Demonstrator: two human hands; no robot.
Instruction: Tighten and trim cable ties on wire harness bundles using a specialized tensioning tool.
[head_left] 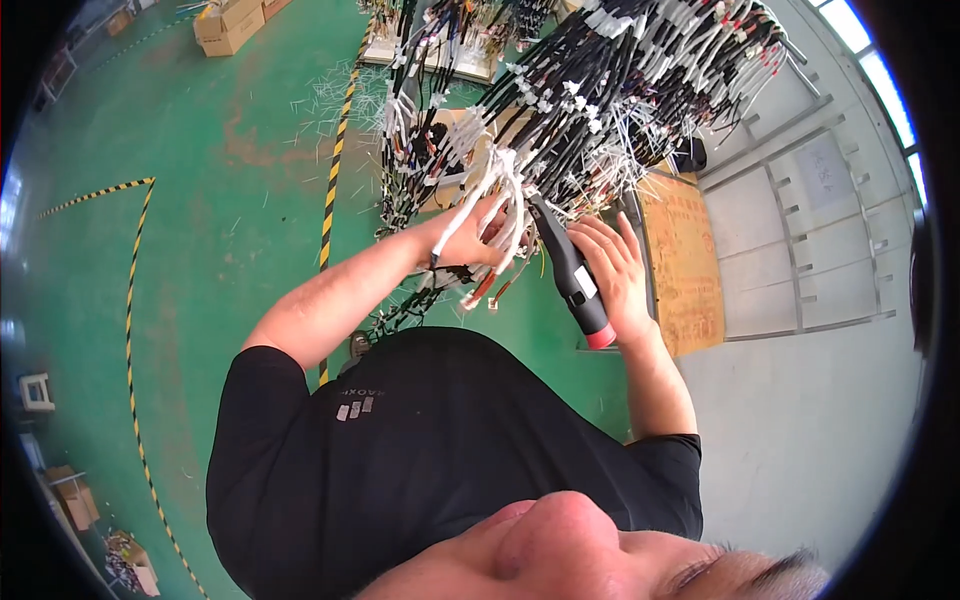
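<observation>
A thick bunch of white-sleeved cables [507, 185] with small connectors at the ends hangs in front of me. My left hand [470, 240] is closed around part of it, its fingers partly hidden behind the white strands. In my right hand [615, 275] is a long black handheld tool [568, 262] with a red end; its thin tip reaches in among the cables and its red end points down toward me. My right fingers lie along the tool's far side, and the thumb is hidden. Just beyond both hands hangs a dense mass of black cables [560, 100] with white connectors.
Yellow-and-black tape [340, 150] marks the green floor [230, 220] on the left. White scraps [345, 90] lie near the hanging cables. A brown board [682, 260] and a white metal-framed panel [800, 230] stand at right. Cardboard boxes [228, 28] sit at the far left.
</observation>
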